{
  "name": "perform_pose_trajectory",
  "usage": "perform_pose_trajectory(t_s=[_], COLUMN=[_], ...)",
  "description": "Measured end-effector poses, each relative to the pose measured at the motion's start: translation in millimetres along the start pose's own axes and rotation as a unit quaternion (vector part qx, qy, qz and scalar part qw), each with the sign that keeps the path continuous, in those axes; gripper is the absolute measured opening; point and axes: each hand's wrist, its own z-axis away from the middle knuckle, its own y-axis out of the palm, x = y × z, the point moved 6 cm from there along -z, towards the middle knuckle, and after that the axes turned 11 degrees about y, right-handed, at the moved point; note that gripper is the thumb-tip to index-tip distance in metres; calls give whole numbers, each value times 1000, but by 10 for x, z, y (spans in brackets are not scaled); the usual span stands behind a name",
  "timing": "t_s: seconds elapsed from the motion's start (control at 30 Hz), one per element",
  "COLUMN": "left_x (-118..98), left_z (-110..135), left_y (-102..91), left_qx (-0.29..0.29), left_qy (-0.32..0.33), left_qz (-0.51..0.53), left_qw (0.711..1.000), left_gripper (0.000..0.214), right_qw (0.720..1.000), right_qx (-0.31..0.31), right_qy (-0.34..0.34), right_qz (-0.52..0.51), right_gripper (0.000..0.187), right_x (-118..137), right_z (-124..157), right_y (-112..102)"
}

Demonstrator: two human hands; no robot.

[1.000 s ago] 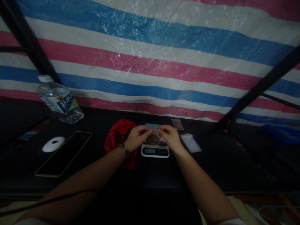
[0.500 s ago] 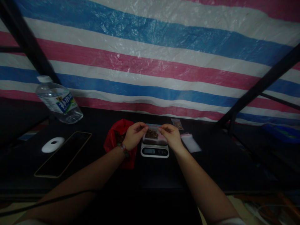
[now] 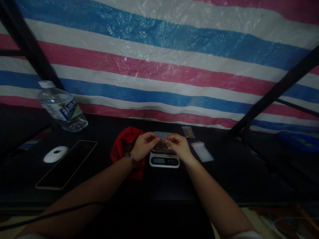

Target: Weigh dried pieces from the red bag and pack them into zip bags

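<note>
Both hands pinch the top edge of a small clear zip bag with brown bits inside, over a white digital kitchen scale. My left hand, closed, grips the bag's left side. On the right side of that edge, my right hand is closed with thumb and finger together. Whether the bag rests on the scale's plate I cannot tell. A red plastic bag with dark contents lies beside my left wrist. Right of the scale are a filled zip bag and a stack of flat zip bags.
A large clear bottle stands at the back left. In front of it lie a phone and a white oval object on the black table. Behind hangs a striped plastic sheet between dark metal bars.
My hands have moved closer together along the bag's top edge. The bag now sits slightly lower and is more covered by my fingers. Other things stay in place.
</note>
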Motion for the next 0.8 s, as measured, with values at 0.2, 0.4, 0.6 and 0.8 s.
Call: perform_pose_trajectory(t_s=[0.2,0.4,0.6,0.8], left_x=[-9,-74,-154,-217], left_z=[18,28,46,55], left_y=[45,31,64,101], left_qx=[31,49,78,105], left_qy=[19,68,107,124], left_qz=[-45,-131,-189,-232], left_qw=[998,988,973,959], left_gripper=[22,21,18,16], right_qw=[999,999,998,995], right_qx=[3,1,22,31], right_qy=[-26,-22,-31,-67], right_qz=[24,40,44,70], right_gripper=[9,10,8,7], right_x=[58,46,70,178], right_z=[21,39,48,80], right_y=[17,25,59,98])
